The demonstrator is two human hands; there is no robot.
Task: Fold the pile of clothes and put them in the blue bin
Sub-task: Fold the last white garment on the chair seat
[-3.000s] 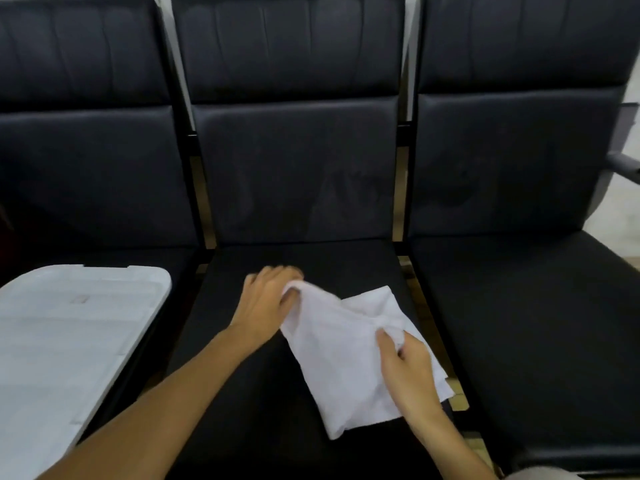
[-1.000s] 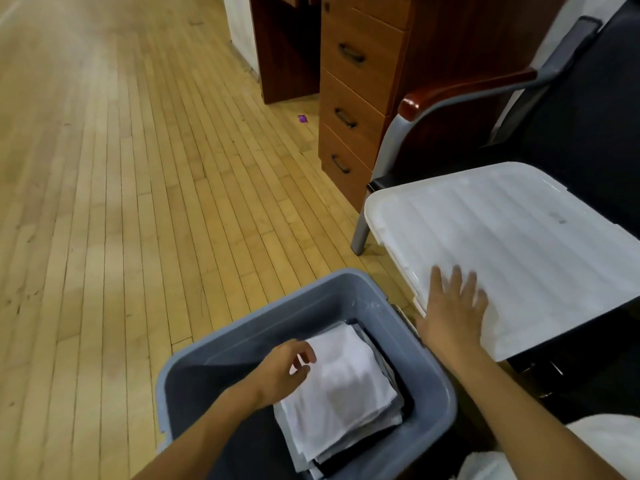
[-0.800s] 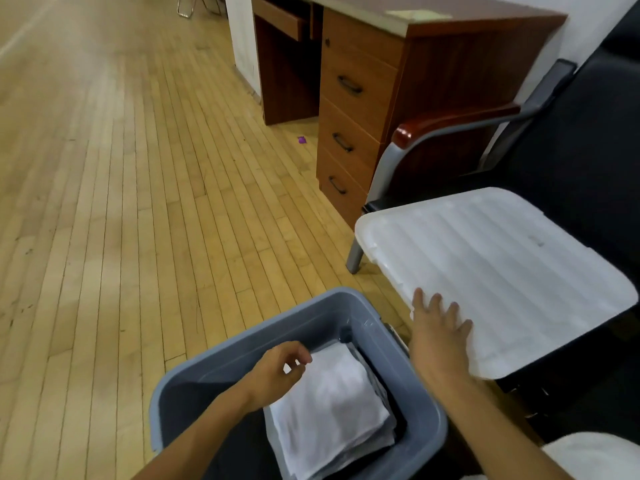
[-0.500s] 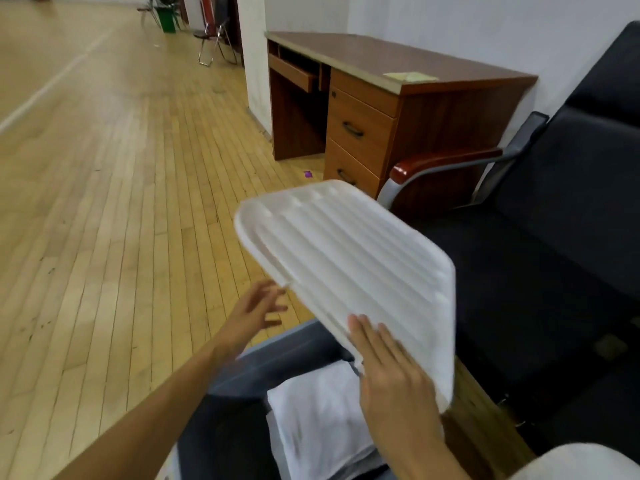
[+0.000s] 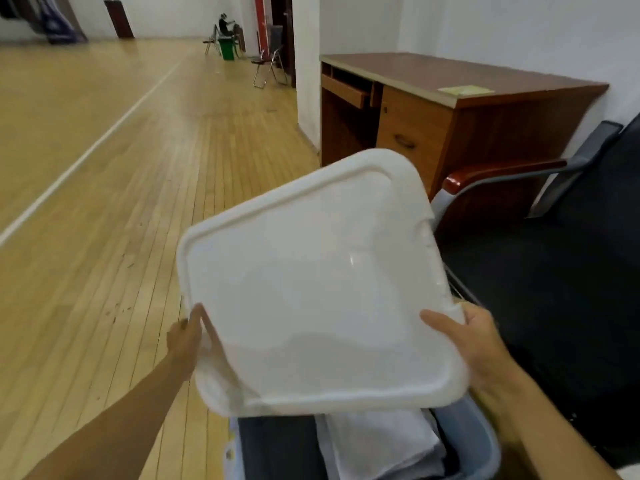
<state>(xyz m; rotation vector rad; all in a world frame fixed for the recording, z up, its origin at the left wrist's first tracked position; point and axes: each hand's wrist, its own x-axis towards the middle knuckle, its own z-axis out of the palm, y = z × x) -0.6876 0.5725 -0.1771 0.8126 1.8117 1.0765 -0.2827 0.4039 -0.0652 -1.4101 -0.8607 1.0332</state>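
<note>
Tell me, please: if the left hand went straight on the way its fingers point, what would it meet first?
The left hand already grips the white lid, so it would press into the lid's edge first; depth beyond is unclear.

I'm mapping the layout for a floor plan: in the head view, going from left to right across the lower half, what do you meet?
Wooden floor → left hand → white lid → right hand → black chair seat.

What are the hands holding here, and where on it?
Both grip the white lid: left hand at its left edge, right hand at its right edge.
</note>
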